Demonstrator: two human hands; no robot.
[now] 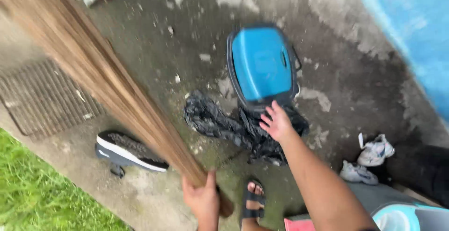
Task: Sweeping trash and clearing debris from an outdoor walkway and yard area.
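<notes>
Broomstick-like wooden pole [107, 81] fills the left of the view, a long bundle of pale brown strips streaked with darker grain, blurred with motion, running from the top left corner down to the bottom centre. Left hand [203, 200] has it right at the lower end, fingers wrapped tight around the shaft, thumb up along the wood, and a rounded brown butt pokes out just beyond the grip. Close beside that hand, 1 foot in a black strapped sandal [252, 203] stands on the damp concrete floor [154, 34]. Right hand [277, 122] is stretched forward on a bare arm, fingers spread wide and holding nothing, the fingertips just at the near edge of the blue bin lid [262, 62] and over the black plastic bag [234, 128]. That bag lies crumpled and glossy on the ground, touching the bin's near end. To the left of the pole, 1 dark sneaker [128, 151] with a white sole lies on its side near a metal drain grate [42, 97], with a strip of grass [37, 193] at the bottom left. Over on the right, a pair of white shoes [372, 158] sits beside something dark I cannot make out. Farther out, the bin's lid is a rounded blue panel in a dark frame, lying face up to the camera. Beyond it, stained grey concrete with white patches, and a blue surface [411, 34] cuts across the top right corner.
</notes>
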